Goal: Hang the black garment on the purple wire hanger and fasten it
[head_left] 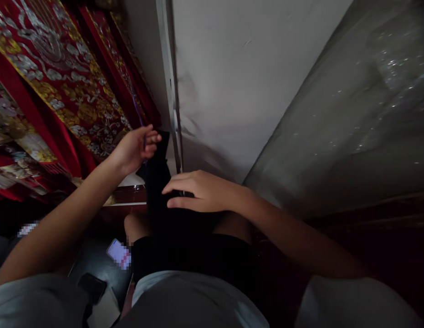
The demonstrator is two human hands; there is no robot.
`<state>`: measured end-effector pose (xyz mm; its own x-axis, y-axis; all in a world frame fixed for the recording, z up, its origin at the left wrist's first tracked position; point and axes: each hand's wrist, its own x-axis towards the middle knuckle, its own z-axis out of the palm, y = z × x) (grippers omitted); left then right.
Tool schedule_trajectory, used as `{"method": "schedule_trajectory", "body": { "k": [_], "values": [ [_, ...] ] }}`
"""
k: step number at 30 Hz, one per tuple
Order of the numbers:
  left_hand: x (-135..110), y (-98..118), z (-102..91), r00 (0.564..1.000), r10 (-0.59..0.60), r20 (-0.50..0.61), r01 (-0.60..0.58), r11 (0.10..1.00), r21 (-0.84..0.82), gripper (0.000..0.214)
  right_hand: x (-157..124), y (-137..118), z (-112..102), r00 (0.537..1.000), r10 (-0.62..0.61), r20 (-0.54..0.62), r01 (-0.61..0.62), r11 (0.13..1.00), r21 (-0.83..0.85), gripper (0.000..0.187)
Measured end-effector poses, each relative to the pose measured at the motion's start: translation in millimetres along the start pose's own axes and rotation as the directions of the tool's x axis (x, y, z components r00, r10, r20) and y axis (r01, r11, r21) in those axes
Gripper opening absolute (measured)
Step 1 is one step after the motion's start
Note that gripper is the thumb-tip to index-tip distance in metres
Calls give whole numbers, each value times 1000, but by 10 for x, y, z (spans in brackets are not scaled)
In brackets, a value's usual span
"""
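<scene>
A black piece of cloth (157, 182) hangs in front of my knees, running from my lap up toward the wall. My left hand (135, 148) is raised at the cloth's upper end, fingers pinched together on its top edge. My right hand (198, 191) lies lower, its fingers stretched along the cloth and pressing on its middle. I am seated in black shorts (194, 259) and a light shirt (184, 300). How the right fingers hold the cloth is partly hidden.
Red fabric with gold and silver embroidery (61, 77) covers the left side. A white wall panel (239, 82) and a grey glittery sheet (351, 118) stand ahead and right. A lit phone (119, 253) lies on the dark floor by my left leg.
</scene>
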<state>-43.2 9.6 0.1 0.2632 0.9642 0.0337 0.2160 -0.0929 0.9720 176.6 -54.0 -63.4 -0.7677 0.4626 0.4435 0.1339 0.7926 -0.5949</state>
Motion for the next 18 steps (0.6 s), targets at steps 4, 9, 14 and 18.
{"method": "schedule_trajectory", "body": {
  "k": [4, 9, 14, 18],
  "values": [
    [-575, -67, -155, 988, -86, 132, 48, 962, 268, 34, 29, 497, -124, 891, 18, -454, -77, 991, -113, 24],
    [-703, 38, -327, 997, 70, 12, -66, 838, 541, 38, -132, 1094, -260, 833, 399, -383, -284, 903, 323, 35],
    [-399, 37, -340, 726, 678, -115, -349, 507, 788, 32, -74, 1156, -406, 608, 680, -411, -162, 612, 774, 38],
    [-470, -181, -76, 412, 900, -144, -407, 323, 854, 39, 204, 1194, -771, 497, 749, -437, -99, 550, 829, 22]
  ]
}}
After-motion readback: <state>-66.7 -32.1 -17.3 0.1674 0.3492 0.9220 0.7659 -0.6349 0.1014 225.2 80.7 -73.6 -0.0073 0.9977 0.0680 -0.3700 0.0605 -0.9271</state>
